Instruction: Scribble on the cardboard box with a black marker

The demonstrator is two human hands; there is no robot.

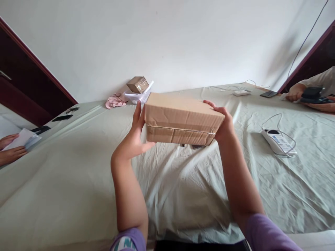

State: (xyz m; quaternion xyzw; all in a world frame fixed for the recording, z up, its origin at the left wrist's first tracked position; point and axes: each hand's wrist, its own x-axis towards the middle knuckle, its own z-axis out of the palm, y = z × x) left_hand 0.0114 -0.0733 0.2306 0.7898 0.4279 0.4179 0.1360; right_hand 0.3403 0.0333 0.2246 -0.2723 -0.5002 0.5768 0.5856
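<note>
A brown cardboard box [183,118] is held up above the cloth-covered table, slightly tilted, with a taped seam running along its near side. My left hand [134,136] grips its left end, thumb under the lower edge and fingers up along the side. Around the right end is my right hand [222,120], its fingertips showing over the top far edge. Part of a dark flat object [198,147] peeks out below the box; the rest of it is hidden.
A smaller taped box [138,84] sits on a white plastic bag [137,97] beside a pink cloth [116,100]. On the right lies a white device with a cable [279,142]. Another person's hands [12,146] hold paper at left; a person's hand [295,92] is near a black object at right.
</note>
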